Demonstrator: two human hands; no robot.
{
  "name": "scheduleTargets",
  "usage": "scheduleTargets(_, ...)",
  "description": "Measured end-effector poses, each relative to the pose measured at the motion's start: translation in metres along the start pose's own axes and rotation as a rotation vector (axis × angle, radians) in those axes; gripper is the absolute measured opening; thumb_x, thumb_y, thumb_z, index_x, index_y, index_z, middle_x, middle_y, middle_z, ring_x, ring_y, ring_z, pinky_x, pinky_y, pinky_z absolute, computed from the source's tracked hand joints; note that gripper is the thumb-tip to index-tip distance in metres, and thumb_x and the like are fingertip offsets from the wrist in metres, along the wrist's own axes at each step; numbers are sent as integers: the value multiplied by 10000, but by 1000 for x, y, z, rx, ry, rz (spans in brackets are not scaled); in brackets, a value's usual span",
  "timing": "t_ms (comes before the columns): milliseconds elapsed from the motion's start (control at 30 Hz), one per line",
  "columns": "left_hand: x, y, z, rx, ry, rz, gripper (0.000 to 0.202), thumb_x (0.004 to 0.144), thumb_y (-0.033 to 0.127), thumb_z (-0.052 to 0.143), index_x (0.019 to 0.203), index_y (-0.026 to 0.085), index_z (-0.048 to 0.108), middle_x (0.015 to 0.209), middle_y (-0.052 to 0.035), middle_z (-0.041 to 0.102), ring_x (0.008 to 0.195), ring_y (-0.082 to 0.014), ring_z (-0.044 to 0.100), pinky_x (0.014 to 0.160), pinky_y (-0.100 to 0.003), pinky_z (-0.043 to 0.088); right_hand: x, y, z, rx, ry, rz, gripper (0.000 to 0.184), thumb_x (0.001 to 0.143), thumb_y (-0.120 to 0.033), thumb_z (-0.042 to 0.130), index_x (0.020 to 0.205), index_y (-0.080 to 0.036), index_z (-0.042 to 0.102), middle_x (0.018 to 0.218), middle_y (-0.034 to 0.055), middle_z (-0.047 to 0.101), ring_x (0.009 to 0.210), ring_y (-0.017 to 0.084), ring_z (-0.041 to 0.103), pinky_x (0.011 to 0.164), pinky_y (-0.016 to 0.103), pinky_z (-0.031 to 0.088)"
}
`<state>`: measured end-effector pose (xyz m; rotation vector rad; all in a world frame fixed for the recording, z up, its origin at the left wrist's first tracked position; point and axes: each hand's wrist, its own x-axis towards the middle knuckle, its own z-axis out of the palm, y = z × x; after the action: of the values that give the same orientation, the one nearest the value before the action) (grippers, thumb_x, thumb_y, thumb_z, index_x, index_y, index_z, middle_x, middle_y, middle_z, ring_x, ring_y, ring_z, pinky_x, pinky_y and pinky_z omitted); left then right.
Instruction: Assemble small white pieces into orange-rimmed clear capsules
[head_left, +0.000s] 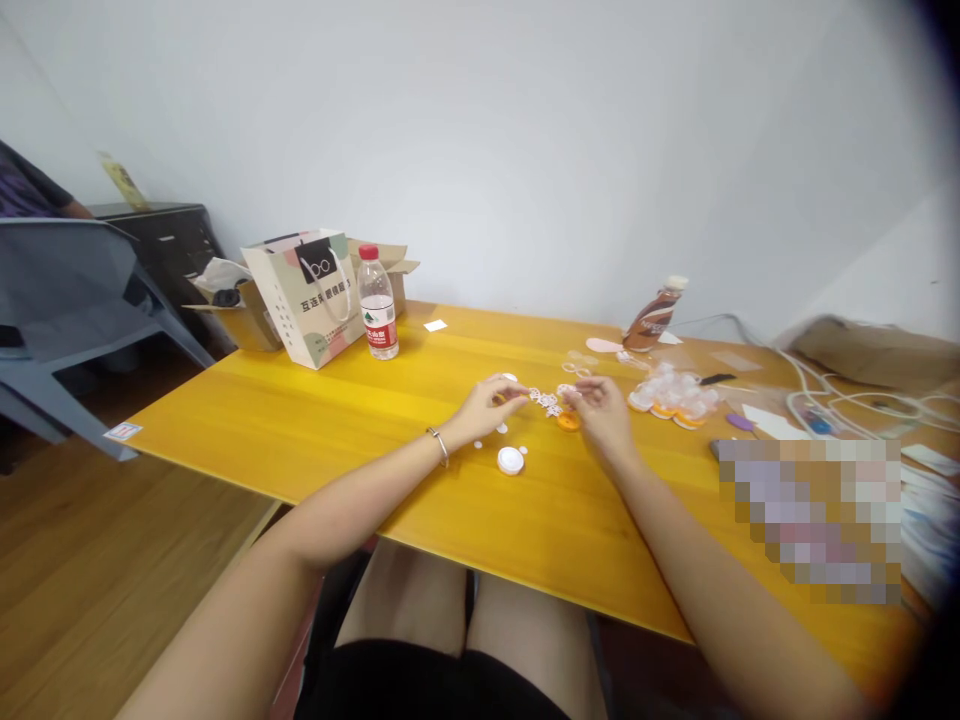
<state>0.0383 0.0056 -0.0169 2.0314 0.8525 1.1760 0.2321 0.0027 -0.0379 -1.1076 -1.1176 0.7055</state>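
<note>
My left hand [487,408], a metal bangle at its wrist, is over the middle of the table with thumb and forefinger pinched together. What that pinch holds, if anything, is too small to make out. Opposite it, my right hand [602,412] is closed with its fingertips on a small white piece [568,391]. Between the hands lies a cluster of small pale pink-white openwork pieces [545,402]. An orange round cap [568,423] sits just below my right fingertips. Closer to me is a white round lid [511,461], with several small white discs [502,429] around it.
At the left stand a paper bag [304,305], a water bottle [379,310] and cardboard boxes [259,318]. Toward the right are a brown drink bottle [655,315], a heap of white-and-orange round pieces [675,392], a purple disc [740,422] and tangled white cables [810,385].
</note>
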Motion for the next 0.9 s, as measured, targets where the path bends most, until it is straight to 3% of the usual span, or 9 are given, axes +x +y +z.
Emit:
scheduleTargets(133,7,-17,1,170,-112,62,266,808,244,459,1026,153,581,1040,-85,573,935,-145,536,816,-279,434,21,20,-13,-174,92,-28,257,590,-291,646,781,-202,500,723,0,541,644,138,550,672,331,469)
scheduleTargets(233,16,-32,6,272,-231,129,342,805,214,450,1136,150,512,1193,-111,517,1124,-186,451,985,-356,326,26,28,-12,-232,98,-27,220,621,-296,600,795,-195,510,800,41,570,706,165,562,690,353,472)
scheduleTargets(400,25,-43,14,248,-386,111,390,809,204,430,1197,182,453,1303,-84,430,1213,-164,379,1045,-341,251,25,25,-2,-343,5,-24,162,641,-259,555,788,-192,549,791,44,584,711,166,551,699,347,464)
scheduleTargets(700,20,-31,8,497,-358,188,248,824,278,411,984,202,584,992,-64,591,961,-186,518,883,-316,353,8,9,14,-292,-223,50,199,639,-219,550,836,-200,570,760,-1,543,548,111,538,626,317,466)
scheduleTargets(900,18,-20,6,585,-313,161,223,772,354,504,837,173,617,859,-53,606,855,-181,517,774,-278,366,-1,5,21,-237,-261,70,185,632,-221,574,817,-206,580,768,0,558,575,111,552,628,297,466)
